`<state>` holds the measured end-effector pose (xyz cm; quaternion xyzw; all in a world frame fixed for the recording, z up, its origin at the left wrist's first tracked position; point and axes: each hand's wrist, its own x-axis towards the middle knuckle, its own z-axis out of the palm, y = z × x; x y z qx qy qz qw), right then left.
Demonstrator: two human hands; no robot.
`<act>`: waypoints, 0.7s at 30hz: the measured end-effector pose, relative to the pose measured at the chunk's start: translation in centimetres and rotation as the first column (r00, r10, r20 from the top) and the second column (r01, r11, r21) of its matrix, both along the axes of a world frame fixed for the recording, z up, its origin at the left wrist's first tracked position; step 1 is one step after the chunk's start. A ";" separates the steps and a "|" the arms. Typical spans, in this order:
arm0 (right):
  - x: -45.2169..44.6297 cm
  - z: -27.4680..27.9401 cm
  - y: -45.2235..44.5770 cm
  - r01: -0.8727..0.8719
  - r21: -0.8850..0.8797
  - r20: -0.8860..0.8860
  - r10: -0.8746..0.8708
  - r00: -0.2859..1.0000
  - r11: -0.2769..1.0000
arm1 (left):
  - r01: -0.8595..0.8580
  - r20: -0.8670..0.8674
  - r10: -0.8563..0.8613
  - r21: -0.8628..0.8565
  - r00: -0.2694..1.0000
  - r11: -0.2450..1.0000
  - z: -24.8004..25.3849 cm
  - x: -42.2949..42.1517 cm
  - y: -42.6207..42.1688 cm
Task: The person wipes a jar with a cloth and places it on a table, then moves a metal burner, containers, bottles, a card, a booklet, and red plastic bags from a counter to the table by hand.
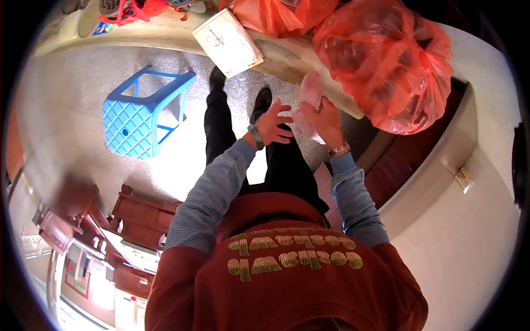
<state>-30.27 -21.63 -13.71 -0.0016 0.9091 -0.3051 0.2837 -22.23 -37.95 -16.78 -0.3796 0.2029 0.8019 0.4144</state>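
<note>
My right hand [327, 122], with a metal-banded watch on the wrist, is closed around a soft pink sock-shaped cloth [311, 89]. One rounded end of the cloth sticks up past the fingers, and a paler part hangs below them. My left hand [273, 124], wearing a dark band, is just to the left of the cloth. Its fingers are spread and nothing is in them. Whether the left fingertips touch the cloth I cannot tell.
A pale box [228, 44] lies at the table edge [284, 52] ahead. Full red plastic bags [386, 66] sit to its right. A blue plastic stool [132, 113] stands on the floor at left. Brown wooden furniture [141, 215] is at lower left.
</note>
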 end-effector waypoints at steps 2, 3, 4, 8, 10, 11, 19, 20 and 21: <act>-0.7 -0.4 -0.7 -0.021 0.066 -0.190 0.033 0.981 0.998 | -0.087 0.041 0.083 0.103 0.996 0.991 -0.4 -1.6 1.5; -1.1 -0.7 -1.1 -0.037 0.129 -0.370 0.083 0.925 0.991 | -0.083 0.041 0.079 0.112 0.996 0.990 -1.3 -2.1 2.4; -1.6 -1.7 -1.2 -0.034 0.136 -0.372 0.083 0.925 0.990 | -0.198 0.027 0.197 0.052 0.980 0.979 -2.8 -2.5 3.4; -4.3 -7.6 -1.3 -0.092 0.173 -0.472 0.165 0.866 0.981 | -0.317 0.004 0.318 0.122 0.948 0.941 -6.4 -6.1 4.9; -5.2 -8.1 -2.5 -0.081 0.338 -0.323 0.196 0.926 0.938 | -0.157 -0.128 0.173 0.121 0.977 0.980 -5.2 -7.8 3.5; -4.9 -10.1 -1.5 -0.045 0.026 -0.327 0.052 0.944 0.999 | -0.057 -0.093 0.053 -0.047 0.994 0.997 -3.9 -8.0 2.8; -1.8 -2.9 -6.3 0.073 0.258 -0.366 0.027 0.930 0.963 | -0.454 -0.008 0.471 -0.284 0.882 0.845 -9.0 2.8 -14.3; 0.4 -3.7 -5.6 0.135 0.112 -0.381 -0.083 0.921 0.984 | -0.629 0.127 0.688 -0.313 0.714 0.711 -8.7 2.5 -18.3; 1.0 -3.3 -7.1 0.162 0.041 -0.277 -0.145 0.950 0.986 | -0.519 -0.098 0.577 -0.574 0.811 0.633 -7.8 1.4 -21.7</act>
